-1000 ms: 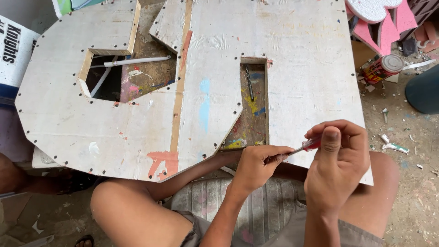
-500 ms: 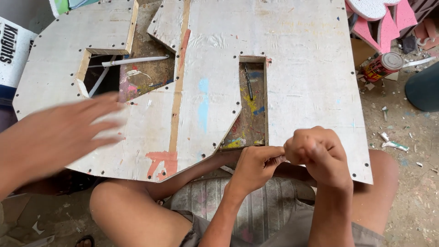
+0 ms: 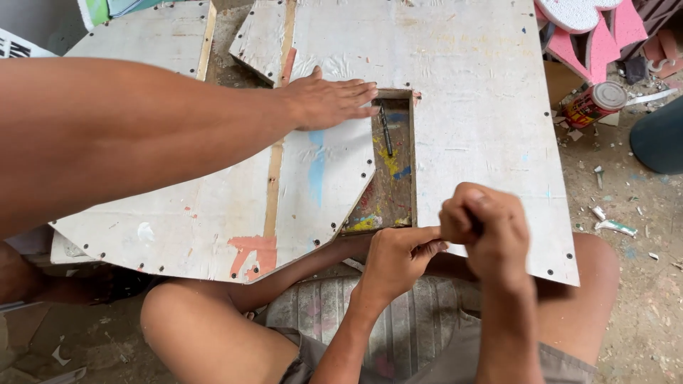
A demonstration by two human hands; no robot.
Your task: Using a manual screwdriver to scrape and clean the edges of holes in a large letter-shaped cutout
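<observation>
though fist-hidden, tool (image 3: 475,222) in right hand (image 3: 487,231)

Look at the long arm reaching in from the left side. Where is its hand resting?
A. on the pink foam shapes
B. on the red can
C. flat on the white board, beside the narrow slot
C: the co-worker's hand lies flat on the white board, fingertips at the edge of the slot.

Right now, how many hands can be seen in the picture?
3. The left hand and the right hand meet at the near edge of the white board. Another person's hand lies flat on the board beside the slot.
</observation>
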